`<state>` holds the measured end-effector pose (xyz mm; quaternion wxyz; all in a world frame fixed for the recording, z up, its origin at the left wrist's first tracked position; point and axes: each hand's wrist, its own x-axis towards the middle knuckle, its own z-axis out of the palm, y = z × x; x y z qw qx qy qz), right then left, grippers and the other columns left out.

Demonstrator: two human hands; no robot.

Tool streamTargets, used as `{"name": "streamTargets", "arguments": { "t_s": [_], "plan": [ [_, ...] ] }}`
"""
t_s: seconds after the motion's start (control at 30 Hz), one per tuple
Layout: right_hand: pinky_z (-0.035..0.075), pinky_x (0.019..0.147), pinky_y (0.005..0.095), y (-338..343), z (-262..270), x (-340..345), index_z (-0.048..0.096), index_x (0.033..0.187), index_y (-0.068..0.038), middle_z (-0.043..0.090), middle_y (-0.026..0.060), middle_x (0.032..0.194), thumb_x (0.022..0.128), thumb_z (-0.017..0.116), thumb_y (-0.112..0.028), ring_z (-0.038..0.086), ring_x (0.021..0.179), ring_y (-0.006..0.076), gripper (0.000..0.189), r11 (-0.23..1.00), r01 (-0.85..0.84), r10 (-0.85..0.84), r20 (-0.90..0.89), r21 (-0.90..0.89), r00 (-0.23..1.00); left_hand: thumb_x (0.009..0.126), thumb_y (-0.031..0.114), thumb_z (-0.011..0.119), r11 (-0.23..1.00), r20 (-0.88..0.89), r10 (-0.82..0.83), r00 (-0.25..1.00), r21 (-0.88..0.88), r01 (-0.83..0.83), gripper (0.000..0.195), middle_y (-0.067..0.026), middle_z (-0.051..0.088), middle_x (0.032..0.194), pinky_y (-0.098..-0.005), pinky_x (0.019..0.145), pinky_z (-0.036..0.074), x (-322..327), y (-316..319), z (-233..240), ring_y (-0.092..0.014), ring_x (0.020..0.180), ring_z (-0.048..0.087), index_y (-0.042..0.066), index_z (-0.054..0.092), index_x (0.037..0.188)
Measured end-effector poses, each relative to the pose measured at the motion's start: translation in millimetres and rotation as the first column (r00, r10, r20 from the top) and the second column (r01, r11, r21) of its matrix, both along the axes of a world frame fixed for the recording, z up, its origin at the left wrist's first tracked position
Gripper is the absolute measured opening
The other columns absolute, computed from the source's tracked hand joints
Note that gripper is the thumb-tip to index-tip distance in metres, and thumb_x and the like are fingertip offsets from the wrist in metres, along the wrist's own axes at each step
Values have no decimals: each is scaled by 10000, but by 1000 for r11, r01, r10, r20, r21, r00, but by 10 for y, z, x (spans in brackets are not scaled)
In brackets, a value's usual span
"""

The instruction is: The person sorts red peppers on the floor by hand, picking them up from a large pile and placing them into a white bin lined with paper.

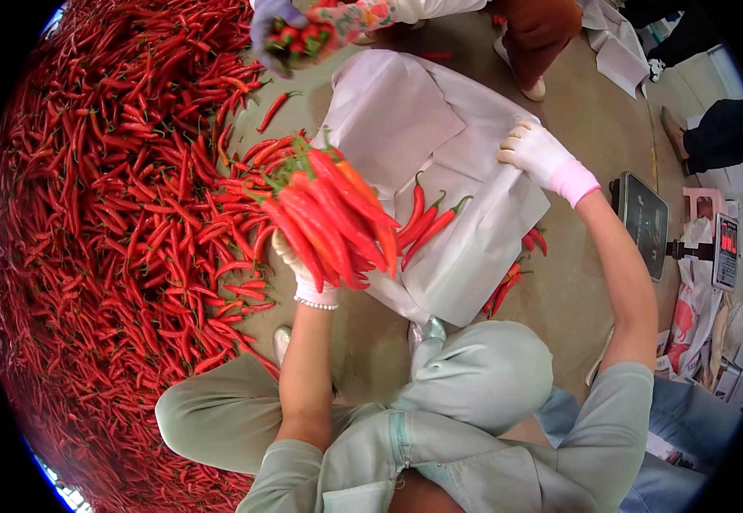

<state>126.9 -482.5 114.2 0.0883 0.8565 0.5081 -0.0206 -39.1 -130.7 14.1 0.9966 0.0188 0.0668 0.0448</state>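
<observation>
My left hand, in a pale glove with a beaded bracelet at the wrist, holds a bunch of red chili peppers, green stems towards the top. The bunch hides most of its fingers. Before me stands an open container lined with white paper; several chilies lie inside, near its left side. With fingers closed, my right hand, in a white glove with a pink cuff, grips the paper at the right rim.
A huge heap of red chilies covers the floor at left. A co-worker's gloved hands hold chilies beyond the container. Loose chilies lie right of it. A digital scale and another person's leg are at right.
</observation>
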Motion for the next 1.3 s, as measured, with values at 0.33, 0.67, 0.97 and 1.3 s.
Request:
{"name": "streamTargets", "arguments": {
  "t_s": [0.33,0.67,0.97,1.3],
  "plan": [
    [347,972,253,719,641,-968,366,1306,-28,412,65,1285,905,473,-119,436,1159,135,425,283,959,-242,-967,3,74,768,248,663,945,13,-308,951,-113,308,469,-71,527,1215,-466,979,390,372,-267,16,-267,1110,499,144,509,1198],
    [364,906,270,1681,-255,-1140,293,1235,22,454,72,1091,907,501,-352,440,1011,125,539,1,993,197,-973,119,116,817,220,590,677,-136,-728,671,6,736,442,-132,528,1204,-417,991,380,773,1,169,-269,1100,512,49,479,1209],
    [418,920,361,1863,-791,-1197,475,1071,-85,551,57,1103,894,436,-236,537,1022,180,236,-177,804,725,-627,-568,-283,843,205,574,208,-398,-895,200,23,978,414,-154,548,1166,-405,975,403,1236,137,12,-255,1067,540,11,471,1194],
    [444,813,437,1762,-837,-1303,428,1120,-103,506,75,1128,892,441,-333,535,976,231,324,-81,789,276,-775,-609,-569,842,176,574,-2,-564,-824,61,110,994,366,-141,570,1125,-380,942,433,1226,8,19,-236,1015,568,11,491,1159]
  ]
}}
